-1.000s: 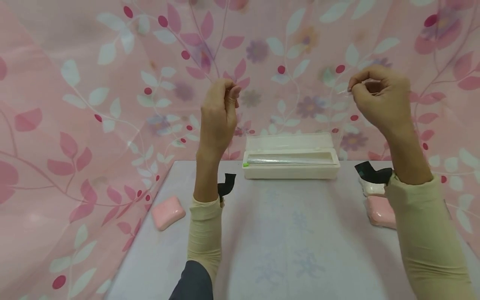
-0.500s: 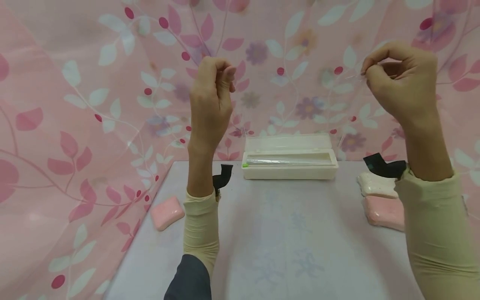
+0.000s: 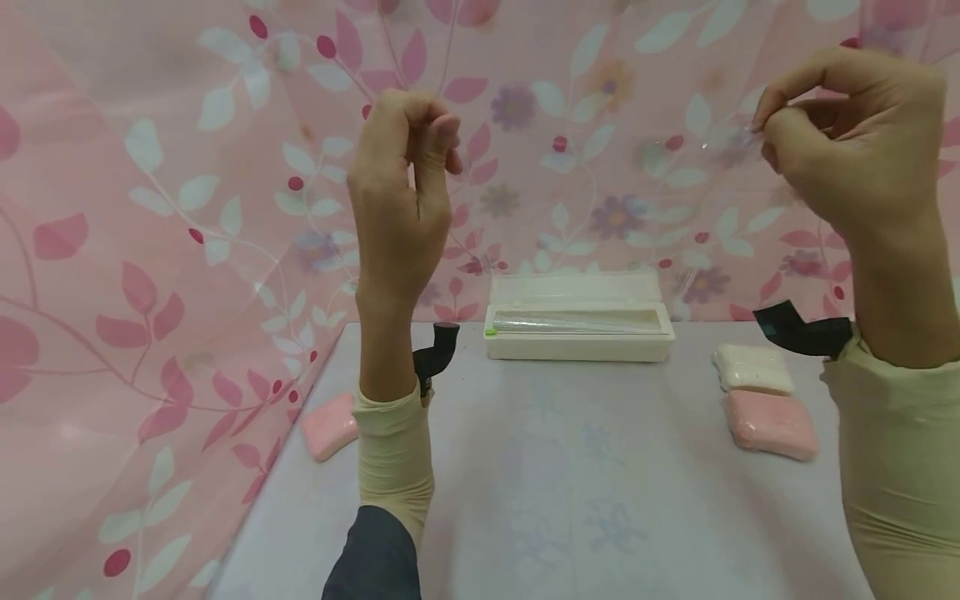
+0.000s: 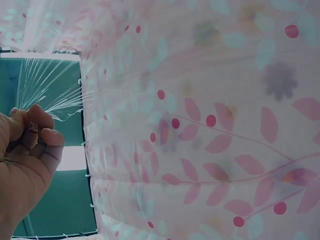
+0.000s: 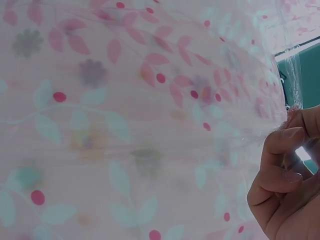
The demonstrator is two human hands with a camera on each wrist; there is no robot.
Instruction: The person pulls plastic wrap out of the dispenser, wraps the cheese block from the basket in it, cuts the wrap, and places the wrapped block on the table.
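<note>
High over the table, my left hand (image 3: 401,192) and right hand (image 3: 870,150) are spread wide apart. Between them stretches a clear sheet of cling film, almost invisible against the flowered backdrop in the head view. My left thumb and fingers pinch one gathered corner, and in the left wrist view the cling film (image 4: 42,82) fans out from them in creases. The right hand pinches the opposite corner; bunched cling film (image 5: 296,75) rises above its fingertips in the right wrist view. Below and behind stands a white cling film dispenser box (image 3: 581,347), lid raised, with a film roll (image 3: 555,319) inside.
A pink soap-like bar (image 3: 330,427) lies at the table's left edge, partly behind my left sleeve. To the right are a white bar (image 3: 752,368) and a pink bar (image 3: 772,423), side by side in clear wrap. A pink flowered curtain (image 3: 187,333) hangs around the table.
Both hands have risen and come closer to the head camera. They have moved farther apart, the right one more, still pinching the cling film. The bars on the right are more exposed.
</note>
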